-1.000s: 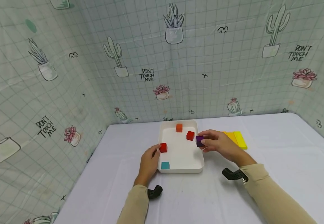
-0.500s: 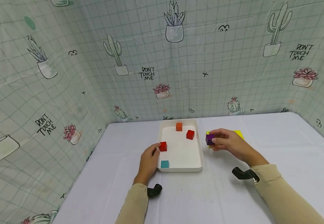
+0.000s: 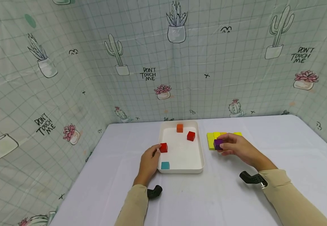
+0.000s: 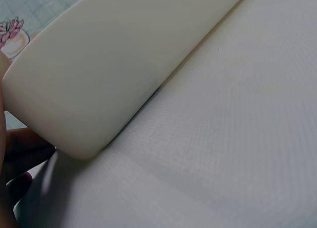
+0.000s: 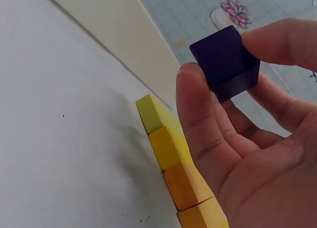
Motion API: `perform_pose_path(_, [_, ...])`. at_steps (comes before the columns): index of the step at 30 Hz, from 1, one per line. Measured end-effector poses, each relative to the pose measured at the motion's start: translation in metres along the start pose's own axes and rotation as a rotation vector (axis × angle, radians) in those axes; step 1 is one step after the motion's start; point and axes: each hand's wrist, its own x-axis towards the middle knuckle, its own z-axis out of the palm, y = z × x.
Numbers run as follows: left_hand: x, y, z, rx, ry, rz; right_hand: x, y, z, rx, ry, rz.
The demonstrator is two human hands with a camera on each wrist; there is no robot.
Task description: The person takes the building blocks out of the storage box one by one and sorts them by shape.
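Note:
My right hand pinches a dark purple cube between thumb and fingertips. In the right wrist view, the purple cube is held above a row of touching yellow and orange blocks. Part of this row of blocks is hidden behind the hand in the head view. My left hand grips the left wall of a white tray, fingertips beside a red cube. Only the hand's edge and some fingers show beside the tray in the left wrist view.
Inside the tray are also an orange cube, another red cube and a teal cube. A white cloth covers the table. Behind it hangs a cactus-print curtain.
My right hand has carried the purple cube rightward, from the tray's right rim to over the row of yellow blocks. The left hand and the cubes in the tray stay put.

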Motion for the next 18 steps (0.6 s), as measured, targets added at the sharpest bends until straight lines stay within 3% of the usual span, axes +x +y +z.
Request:
perform_pose_path(9, [0.0, -0.001, -0.001, -0.005, 0.0, 0.006, 0.001, 0.006, -0.001, -0.009, -0.018, -0.004])
perform_pose_path(18, [0.001, -0.002, 0.0, -0.001, -0.006, 0.005, -0.003, 0.013, 0.0, -0.16, -0.043, 0.059])
